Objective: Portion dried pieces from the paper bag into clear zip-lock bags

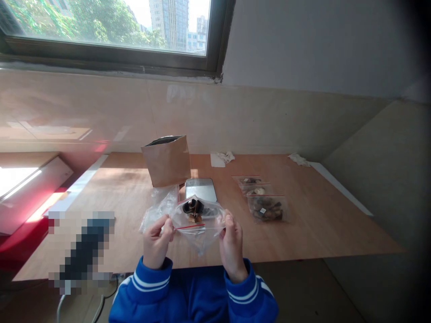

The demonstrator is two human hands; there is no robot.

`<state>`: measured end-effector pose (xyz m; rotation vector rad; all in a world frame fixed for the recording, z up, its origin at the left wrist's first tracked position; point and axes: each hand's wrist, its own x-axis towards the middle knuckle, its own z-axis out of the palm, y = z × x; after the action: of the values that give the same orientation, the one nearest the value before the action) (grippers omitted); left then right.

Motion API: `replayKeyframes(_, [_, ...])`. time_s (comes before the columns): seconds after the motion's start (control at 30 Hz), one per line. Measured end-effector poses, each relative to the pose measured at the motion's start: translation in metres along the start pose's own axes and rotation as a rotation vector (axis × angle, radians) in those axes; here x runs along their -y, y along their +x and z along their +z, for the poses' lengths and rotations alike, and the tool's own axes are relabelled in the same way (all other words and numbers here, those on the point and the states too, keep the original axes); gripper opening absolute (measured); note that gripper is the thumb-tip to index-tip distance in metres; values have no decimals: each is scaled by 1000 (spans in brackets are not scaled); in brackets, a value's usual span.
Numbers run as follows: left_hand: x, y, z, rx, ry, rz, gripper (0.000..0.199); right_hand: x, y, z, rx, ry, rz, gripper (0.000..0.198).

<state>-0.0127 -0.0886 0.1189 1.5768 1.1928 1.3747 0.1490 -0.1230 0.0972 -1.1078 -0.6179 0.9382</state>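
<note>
Between my hands a clear zip bag with a red seal line is stretched above the table's front. My left hand pinches its left edge, and my right hand pinches its right edge. Dark brown curled pieces show at the bag's mouth; I cannot tell whether they lie inside or behind the film. Just beyond the bag is a silver flat-topped scale, partly hidden by it. Crumpled clear plastic bags lie beside my left hand.
An open brown paper bag stands behind the scale. Several filled zip bags lie to the right on the wooden table. Crumpled white tissue lies at the back. A blurred dark object with cables is at the left.
</note>
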Motion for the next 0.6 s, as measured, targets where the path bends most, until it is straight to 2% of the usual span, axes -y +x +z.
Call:
replayKeyframes(0.17, [-8,2,-4,42,184,92,39,-3,0,-1,-58,24,-25,37])
replayKeyframes(0.37, [-7,0,-5,29,269,186,37,0,0,3,-202,93,-15,28])
replayKeyframes(0.5, [-1,-3,0,104,158,127,42,5,-2,5,-217,98,6,27])
replayKeyframes(0.6, [7,-4,8,83,-65,40,51,9,-6,8,-163,107,22,31])
